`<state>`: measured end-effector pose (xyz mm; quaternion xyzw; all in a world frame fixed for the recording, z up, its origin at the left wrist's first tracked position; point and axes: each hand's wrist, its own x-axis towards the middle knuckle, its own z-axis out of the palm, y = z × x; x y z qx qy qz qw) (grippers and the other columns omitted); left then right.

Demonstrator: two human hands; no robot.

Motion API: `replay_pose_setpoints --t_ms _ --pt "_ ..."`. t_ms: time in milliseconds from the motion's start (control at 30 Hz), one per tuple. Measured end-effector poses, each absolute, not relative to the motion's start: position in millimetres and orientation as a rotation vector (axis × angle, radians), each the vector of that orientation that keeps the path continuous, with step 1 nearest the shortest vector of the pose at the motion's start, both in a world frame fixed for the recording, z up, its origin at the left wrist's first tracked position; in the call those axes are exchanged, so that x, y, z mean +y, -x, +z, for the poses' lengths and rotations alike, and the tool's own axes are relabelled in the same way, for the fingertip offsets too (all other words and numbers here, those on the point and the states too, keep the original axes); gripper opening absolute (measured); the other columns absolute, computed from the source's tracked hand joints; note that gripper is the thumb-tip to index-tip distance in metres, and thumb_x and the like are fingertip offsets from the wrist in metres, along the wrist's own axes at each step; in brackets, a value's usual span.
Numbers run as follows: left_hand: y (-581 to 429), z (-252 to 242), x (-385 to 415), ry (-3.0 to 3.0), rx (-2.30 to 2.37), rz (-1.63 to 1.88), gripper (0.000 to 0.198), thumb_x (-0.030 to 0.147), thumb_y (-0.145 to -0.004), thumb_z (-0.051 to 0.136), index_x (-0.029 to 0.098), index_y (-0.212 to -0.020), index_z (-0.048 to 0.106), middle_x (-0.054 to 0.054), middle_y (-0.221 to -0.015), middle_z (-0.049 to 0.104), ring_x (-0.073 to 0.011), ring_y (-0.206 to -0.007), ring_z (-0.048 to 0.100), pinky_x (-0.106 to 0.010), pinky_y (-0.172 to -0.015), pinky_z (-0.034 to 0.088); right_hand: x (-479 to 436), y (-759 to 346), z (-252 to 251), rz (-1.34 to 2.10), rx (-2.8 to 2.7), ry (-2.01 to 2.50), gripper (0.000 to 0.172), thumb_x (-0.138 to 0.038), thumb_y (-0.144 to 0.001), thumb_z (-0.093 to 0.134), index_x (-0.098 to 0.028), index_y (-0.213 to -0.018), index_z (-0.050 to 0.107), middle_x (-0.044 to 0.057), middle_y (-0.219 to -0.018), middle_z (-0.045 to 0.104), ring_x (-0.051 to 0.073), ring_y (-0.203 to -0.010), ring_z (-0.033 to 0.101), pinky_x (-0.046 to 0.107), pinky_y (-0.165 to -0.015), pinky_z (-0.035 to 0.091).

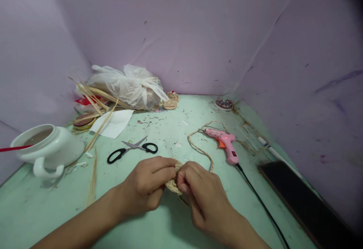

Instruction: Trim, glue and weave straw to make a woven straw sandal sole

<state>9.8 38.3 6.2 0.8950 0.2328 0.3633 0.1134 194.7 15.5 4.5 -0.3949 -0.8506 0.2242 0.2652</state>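
Note:
Between my two hands is a small coiled piece of braided straw (172, 185), mostly covered by the fingers. My left hand (150, 181) grips its left side, thumb below and fingers on top. On its right side the fingers of my right hand (198, 192) are pinched against the coil. A length of braided straw cord (195, 147) runs from behind my right hand, looping up past the nozzle of a pink glue gun (224, 140). The gun lies on its side, a red light showing on it. Black-handled scissors (132, 149) lie spread apart beyond my left hand.
A white pot (68, 147) with a red stick stands tilted at left. Behind are a tied plastic bag (127, 86), straw strips, white paper (113, 123) and a woven straw piece (170, 101). A small dish (224, 104) sits far right; a dark phone-like slab (300, 200) lies near right.

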Motion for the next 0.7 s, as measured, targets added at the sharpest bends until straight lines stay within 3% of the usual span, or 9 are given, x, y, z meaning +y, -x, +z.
replay_pose_setpoints --t_ms 133,233,400,500,567,700 --pt "-9 5 38 -2.567 0.662 1.03 0.036 -0.005 -0.067 0.04 0.014 -0.095 0.052 -0.013 -0.098 0.062 -0.0186 -0.089 0.059 -0.027 -0.074 0.049 14 -194 6 0.672 -2.186 1.073 0.012 -0.014 -0.083 0.034 -0.022 -0.074 0.035 0.001 -0.073 0.05 0.015 -0.064 0.044 0.027 -0.056 0.03" --pt "-10 8 35 -2.44 0.695 0.967 0.027 -0.001 -0.072 0.041 0.016 -0.09 0.052 -0.009 -0.088 0.061 -0.0168 -0.084 0.058 -0.026 -0.072 0.048 13 -193 9 0.8 -2.059 1.063 0.012 -0.018 -0.086 0.035 -0.021 -0.074 0.038 -0.001 -0.069 0.047 0.013 -0.06 0.043 0.026 -0.056 0.031" --pt "-18 30 23 -1.902 1.26 0.978 0.032 0.018 -0.079 0.05 0.019 -0.11 0.043 0.001 -0.073 0.057 -0.0118 -0.065 0.055 -0.023 -0.063 0.045 14 -188 14 1.332 -1.491 1.251 0.022 -0.035 -0.089 0.032 -0.022 -0.072 0.037 -0.005 -0.059 0.039 0.011 -0.052 0.041 0.022 -0.048 0.032" --pt "-21 43 15 -1.754 1.469 0.893 0.014 0.033 -0.077 0.052 0.019 -0.079 0.051 0.004 -0.06 0.051 -0.011 -0.056 0.048 -0.022 -0.054 0.04 13 -180 8 1.427 -1.309 1.314 0.022 -0.039 -0.086 0.036 -0.022 -0.072 0.037 -0.006 -0.057 0.038 0.011 -0.05 0.04 0.021 -0.046 0.032" --pt "-24 46 12 -1.753 1.477 0.612 0.024 0.039 -0.072 0.055 0.019 -0.061 0.049 0.004 -0.053 0.048 -0.0105 -0.051 0.043 -0.022 -0.049 0.034 12 -176 1 1.406 -1.35 1.308 0.023 -0.039 -0.084 0.039 -0.021 -0.069 0.038 -0.006 -0.057 0.038 0.011 -0.051 0.039 0.022 -0.048 0.032" --pt "-28 38 15 -1.699 1.555 0.291 0.017 0.03 -0.066 0.056 0.018 -0.055 0.05 0.004 -0.05 0.049 -0.0103 -0.049 0.042 -0.021 -0.046 0.028 10 -171 -11 1.401 -1.458 1.273 0.028 -0.042 -0.084 0.04 -0.02 -0.066 0.04 -0.004 -0.058 0.038 0.011 -0.054 0.036 0.022 -0.049 0.03"
